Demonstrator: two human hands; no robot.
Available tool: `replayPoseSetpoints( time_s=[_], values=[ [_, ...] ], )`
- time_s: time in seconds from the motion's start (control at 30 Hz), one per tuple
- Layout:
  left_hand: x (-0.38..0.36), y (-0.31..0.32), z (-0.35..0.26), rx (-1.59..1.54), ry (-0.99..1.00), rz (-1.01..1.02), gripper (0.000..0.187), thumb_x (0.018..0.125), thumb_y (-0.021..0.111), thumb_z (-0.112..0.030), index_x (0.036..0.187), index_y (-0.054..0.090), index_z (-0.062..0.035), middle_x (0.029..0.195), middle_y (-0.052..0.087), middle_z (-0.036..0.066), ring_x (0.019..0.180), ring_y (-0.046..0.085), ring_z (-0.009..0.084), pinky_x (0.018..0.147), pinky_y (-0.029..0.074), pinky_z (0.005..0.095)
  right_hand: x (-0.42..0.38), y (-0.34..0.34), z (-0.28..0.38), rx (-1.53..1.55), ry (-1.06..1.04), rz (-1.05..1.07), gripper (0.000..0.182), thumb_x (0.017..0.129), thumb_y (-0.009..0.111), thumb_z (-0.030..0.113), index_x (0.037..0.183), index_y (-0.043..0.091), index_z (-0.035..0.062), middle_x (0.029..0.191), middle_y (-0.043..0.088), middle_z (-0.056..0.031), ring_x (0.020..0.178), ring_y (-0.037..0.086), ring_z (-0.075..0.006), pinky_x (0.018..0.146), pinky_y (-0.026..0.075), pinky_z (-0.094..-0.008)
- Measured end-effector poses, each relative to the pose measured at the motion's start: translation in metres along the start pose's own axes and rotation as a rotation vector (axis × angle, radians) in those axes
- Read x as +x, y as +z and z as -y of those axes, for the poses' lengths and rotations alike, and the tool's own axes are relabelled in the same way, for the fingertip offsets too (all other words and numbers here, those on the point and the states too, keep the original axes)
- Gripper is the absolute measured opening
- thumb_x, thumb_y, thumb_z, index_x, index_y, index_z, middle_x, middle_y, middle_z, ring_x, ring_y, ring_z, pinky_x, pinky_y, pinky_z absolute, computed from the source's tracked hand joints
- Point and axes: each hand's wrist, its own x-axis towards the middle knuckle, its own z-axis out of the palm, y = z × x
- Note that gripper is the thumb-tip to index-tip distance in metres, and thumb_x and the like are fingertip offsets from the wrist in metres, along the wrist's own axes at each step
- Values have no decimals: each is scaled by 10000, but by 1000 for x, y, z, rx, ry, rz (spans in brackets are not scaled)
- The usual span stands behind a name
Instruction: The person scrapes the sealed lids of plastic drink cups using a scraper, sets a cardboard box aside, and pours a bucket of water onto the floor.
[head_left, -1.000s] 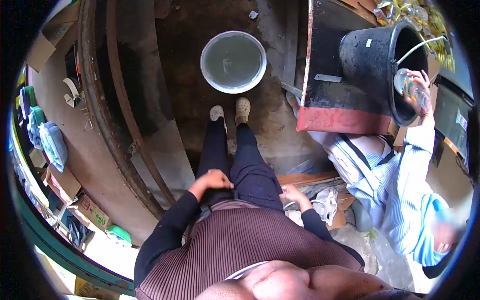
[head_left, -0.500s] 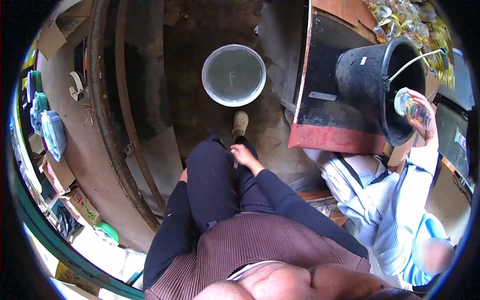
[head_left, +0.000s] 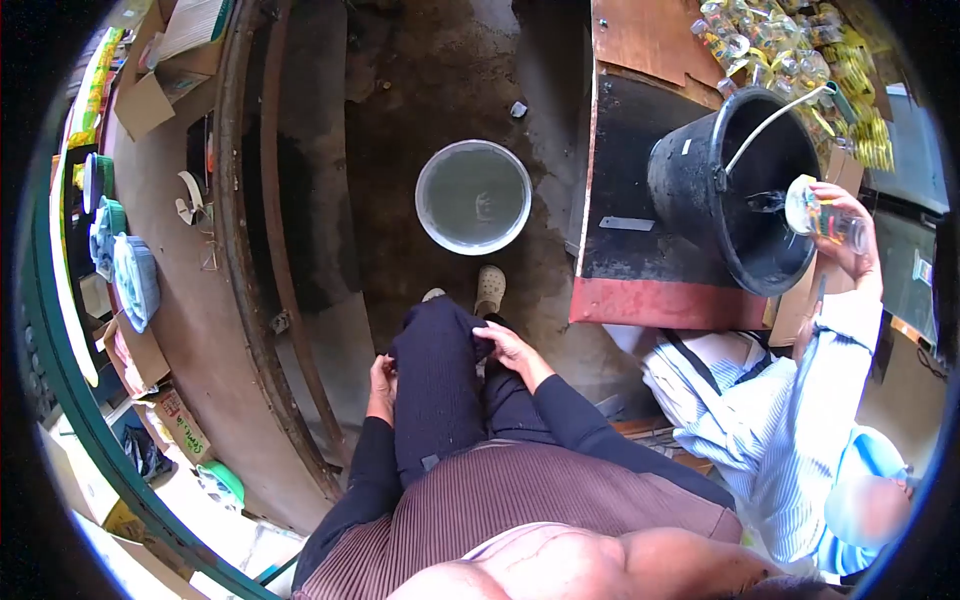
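Dark, stained concrete floor spreads below a seated person in dark trousers. Left hand, at nine o'clock of the raised knee, lies against the trouser leg; its fingers are too hidden to tell their set. Right hand, at three o'clock, rests fingers together on the same knee. Farther, at twelve, sits a round metal basin of water. At two o'clock, a co-worker's hand tips a bottle over a black bucket; its label is unreadable.

Printed lettering is present on the cardboard box at lower left, but it is too small and distorted to read. The label on the bottle is likewise illegible.
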Motion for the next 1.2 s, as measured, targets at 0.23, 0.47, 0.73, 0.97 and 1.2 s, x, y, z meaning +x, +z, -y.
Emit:
replayPoseSetpoints(
  time_s=[0.23, 0.47, 0.73, 0.97, 1.2],
  values=[
    [22, 30, -22, 103, -221, 12, 382, 897, 527, -343, 1079, 644, -28, 1048, 676, 106, 939, 647, 224, 802, 532, 356, 37, -15, -10, 30, -177, -11, 531, 818, 700, 292, 1232, 534, 2, 1209, 592, -69, 1124, 515, -176, 980, 365, -309],
    [21, 41, -27, 521, 373, -9, 288, 787, 595, -40, 1065, 588, 36, 1041, 654, 105, 930, 615, 217, 824, 483, 344, 43, 0, 2, -512, -36, 23, 472, 711, 707, 91, 1162, 581, 29, 1063, 656, -74, 990, 607, -203, 897, 454, -307],
    [-95, -39, 14, 1283, 755, -50, 234, 630, 648, -98, 799, 525, 6, 796, 493, 192, 774, 523, 416, 670, 434, 459, -37, 16, -37, -1224, -630, 101, 353, 635, 600, -12, 956, 478, 67, 848, 559, -161, 847, 575, -399, 754, 461, -451],
    [-139, -54, -23, 1441, 410, 189, 192, 712, 645, -184, 837, 647, -38, 918, 560, 121, 925, 531, 311, 846, 427, 390, -106, 32, -39, -1464, -302, 420, 432, 783, 650, 174, 1191, 574, 57, 928, 664, -176, 874, 645, -325, 793, 502, -391],
    [-82, 34, -74, 1118, 471, 135, 221, 817, 616, -179, 981, 685, -48, 1016, 608, 121, 922, 606, 266, 843, 480, 336, -3, -23, 38, -480, 0, 138, 360, 932, 581, 221, 1255, 531, 70, 1036, 618, -18, 907, 599, -100, 805, 478, -246]
  ],
)
